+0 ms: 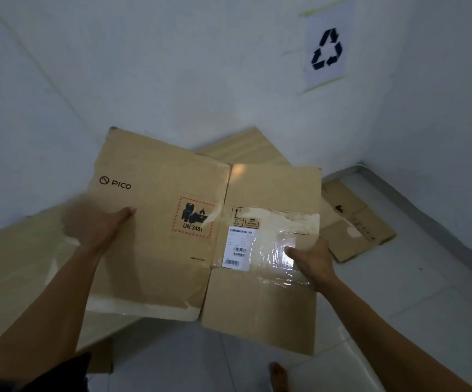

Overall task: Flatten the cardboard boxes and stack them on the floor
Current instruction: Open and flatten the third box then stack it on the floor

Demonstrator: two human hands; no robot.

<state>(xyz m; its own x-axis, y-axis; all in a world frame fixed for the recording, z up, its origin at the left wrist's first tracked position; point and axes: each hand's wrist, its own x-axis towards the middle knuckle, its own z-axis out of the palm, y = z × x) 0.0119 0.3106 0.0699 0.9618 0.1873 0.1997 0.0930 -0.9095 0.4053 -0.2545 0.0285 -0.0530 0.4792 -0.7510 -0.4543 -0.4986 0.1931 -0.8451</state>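
Note:
A flattened brown cardboard box (172,250) with a PICO logo, a UN 3481 battery label and a white shipping label hangs in the air in front of me. My left hand (96,227) grips its left edge, thumb on top. My right hand (311,261) grips its right side on the shiny clear tape. Beneath it, flat cardboard (251,149) lies on the floor by the wall. A smaller flattened piece (353,219) lies to the right near the corner.
A large cardboard sheet (16,267) spreads at the lower left under my left arm. White walls meet in a corner at the right, with a recycling sign (326,49) taped up. The floor is white tile. My bare foot (278,376) stands at the bottom.

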